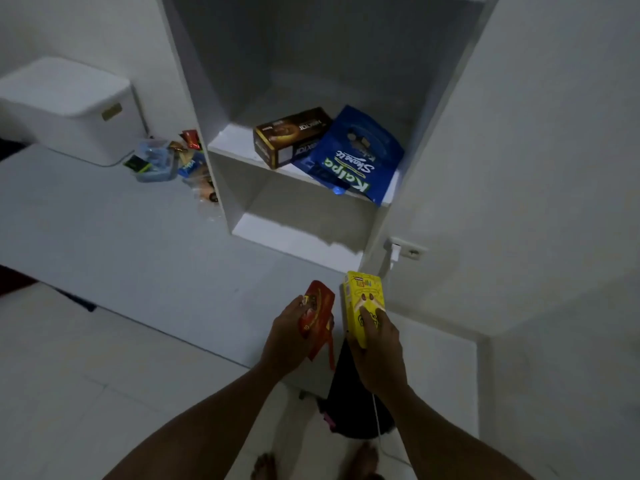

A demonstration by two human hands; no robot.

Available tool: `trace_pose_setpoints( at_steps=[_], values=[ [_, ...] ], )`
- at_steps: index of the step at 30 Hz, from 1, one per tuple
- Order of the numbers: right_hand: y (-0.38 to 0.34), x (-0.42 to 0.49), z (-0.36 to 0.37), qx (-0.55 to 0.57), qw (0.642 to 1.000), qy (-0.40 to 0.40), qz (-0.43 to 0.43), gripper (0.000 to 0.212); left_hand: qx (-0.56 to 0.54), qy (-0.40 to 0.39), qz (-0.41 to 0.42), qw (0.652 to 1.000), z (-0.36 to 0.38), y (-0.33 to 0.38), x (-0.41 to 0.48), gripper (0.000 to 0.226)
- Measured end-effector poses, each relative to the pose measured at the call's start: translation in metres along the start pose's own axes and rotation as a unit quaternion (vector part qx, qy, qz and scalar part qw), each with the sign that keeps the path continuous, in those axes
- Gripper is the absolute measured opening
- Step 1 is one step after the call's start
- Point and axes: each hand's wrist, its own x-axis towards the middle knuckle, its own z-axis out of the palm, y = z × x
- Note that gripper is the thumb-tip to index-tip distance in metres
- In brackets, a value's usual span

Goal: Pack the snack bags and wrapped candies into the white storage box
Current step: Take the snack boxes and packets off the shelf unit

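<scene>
Two bare forearms reach forward from the near edge and converge toward the middle. The left hand (289, 341) curls round a glossy red foil snack packet (320, 311), thumb pressed on its face. Just right of it, the right hand (379, 355) grips a yellow cardboard snack box (363, 294) by its near end, fingers over the front.

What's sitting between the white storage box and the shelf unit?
Head view: a clear tub and loose wrapped candies lie on the white surface there.
</scene>
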Motion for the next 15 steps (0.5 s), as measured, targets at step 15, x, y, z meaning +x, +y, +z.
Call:
trace_pose_setpoints(
  at_steps=[15],
  values=[
    [0.184,0.061,-0.024,0.124,0.986,-0.075,-0.088,0.067,0.025,0.066,-0.202,0.977,0.177,0.078,-0.013,0.068]
  ],
)
